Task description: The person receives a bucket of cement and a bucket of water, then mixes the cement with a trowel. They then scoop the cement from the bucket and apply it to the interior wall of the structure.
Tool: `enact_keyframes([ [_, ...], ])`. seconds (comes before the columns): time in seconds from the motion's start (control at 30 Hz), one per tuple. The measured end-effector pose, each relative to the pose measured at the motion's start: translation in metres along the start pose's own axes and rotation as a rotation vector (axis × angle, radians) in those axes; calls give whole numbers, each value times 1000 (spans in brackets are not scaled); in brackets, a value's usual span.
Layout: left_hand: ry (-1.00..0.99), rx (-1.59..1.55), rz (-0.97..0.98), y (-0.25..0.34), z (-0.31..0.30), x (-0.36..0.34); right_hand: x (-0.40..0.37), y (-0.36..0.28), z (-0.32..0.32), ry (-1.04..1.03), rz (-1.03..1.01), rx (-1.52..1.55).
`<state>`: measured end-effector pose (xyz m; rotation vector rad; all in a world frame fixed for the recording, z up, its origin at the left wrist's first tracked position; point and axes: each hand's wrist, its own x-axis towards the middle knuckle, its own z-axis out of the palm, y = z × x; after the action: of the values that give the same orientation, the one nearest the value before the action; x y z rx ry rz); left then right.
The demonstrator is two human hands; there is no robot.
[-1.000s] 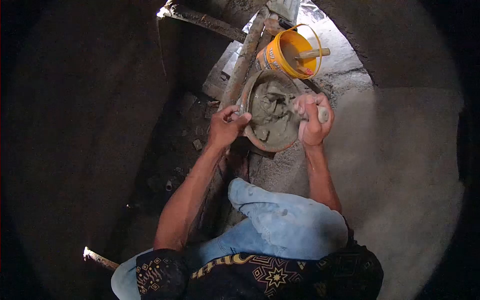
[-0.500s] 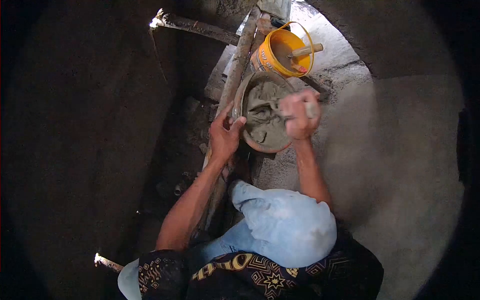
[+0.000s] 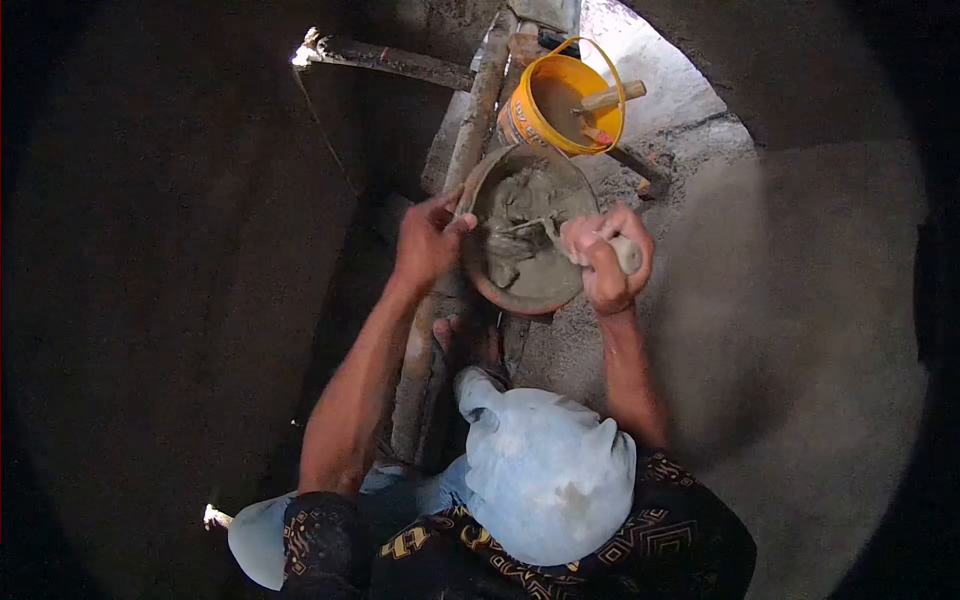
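Note:
A round basin [image 3: 487, 291] holds wet grey mortar [image 3: 545, 270]. My left hand [image 3: 428, 238] grips the basin's left rim, thumb on the inner side and fingers outside. Over the basin's right edge, my right hand [image 3: 612, 258] is closed round the handle of a trowel [image 3: 545, 228], whose blade is down in the mortar and partly hidden by it.
Beyond the basin stands a yellow bucket [image 3: 522, 115] with a wooden-handled tool [image 3: 612, 96] in it. A long wooden pole [image 3: 470, 135] runs along the left of the basin. Another beam [image 3: 400, 60] juts from the upper left. A rough wall [image 3: 830, 300] rises at the right.
My left hand has shifted left with the basin's rim. My right hand has moved slightly right and down with the trowel, and the blade now shows in the mortar.

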<state>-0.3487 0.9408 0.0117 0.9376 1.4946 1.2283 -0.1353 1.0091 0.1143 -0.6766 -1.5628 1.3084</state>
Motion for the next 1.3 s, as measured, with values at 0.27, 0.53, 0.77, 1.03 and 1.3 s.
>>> enact_keyframes([
  [0.27,-72,-106,-117,4,-18,10,21,-57,-5,265,-165,228],
  [0.53,192,-210,-173,8,6,-20,60,11,-1,312,-305,138],
  [0.77,186,-293,-185,2,7,-15,76,58,23,64,61,316],
  [1.03,305,-41,-105,2,15,-15,74,44,35,-374,11,-144],
  [1.3,362,46,2,-6,18,-15,40,-3,9,-310,144,200],
])
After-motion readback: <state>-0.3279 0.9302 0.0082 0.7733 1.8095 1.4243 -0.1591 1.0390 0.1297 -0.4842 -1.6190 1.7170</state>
